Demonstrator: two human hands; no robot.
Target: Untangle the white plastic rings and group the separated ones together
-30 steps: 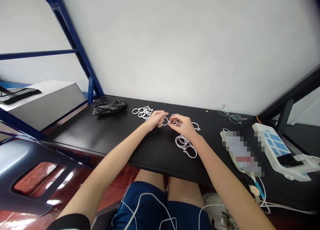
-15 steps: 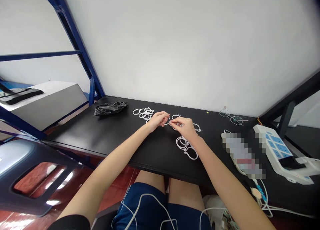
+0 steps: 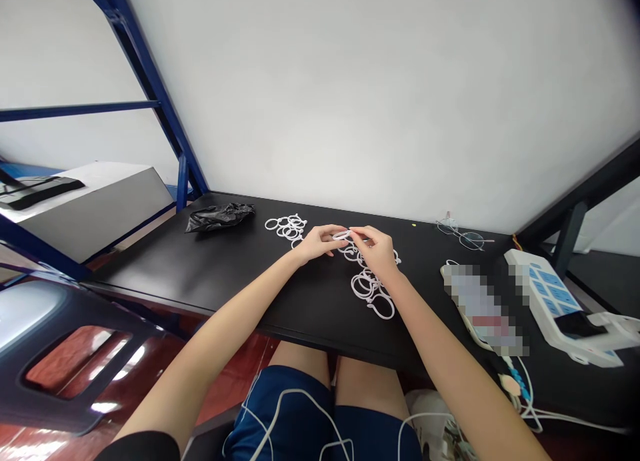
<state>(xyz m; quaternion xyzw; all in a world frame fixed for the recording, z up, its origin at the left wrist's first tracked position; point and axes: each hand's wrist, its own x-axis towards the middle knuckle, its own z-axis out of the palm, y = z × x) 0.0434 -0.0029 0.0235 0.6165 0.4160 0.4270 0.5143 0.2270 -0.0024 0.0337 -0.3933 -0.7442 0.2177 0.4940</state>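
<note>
A white curtain ring [image 3: 342,235] is held above the black table between my two hands, seen nearly edge-on. My left hand [image 3: 320,241] pinches its left side between thumb and fingers. At its right end, my right hand [image 3: 374,246] grips it with thumb and forefinger. Several loose white rings [image 3: 367,284] lie under and in front of my right hand, partly hidden by it. Another group of white rings [image 3: 290,227] rests on the table to the left of my left hand.
A crumpled black plastic bag [image 3: 220,217] lies at the table's far left. To the right are eyeglasses [image 3: 471,240], a blurred phone [image 3: 481,311] with a cable, and a white power strip [image 3: 555,301]. The wall [image 3: 350,101] rises behind the black table [image 3: 240,274].
The held ring has turned from facing me to nearly flat and risen slightly. My right hand has shifted up and a little right, with both hands still on the ring.
</note>
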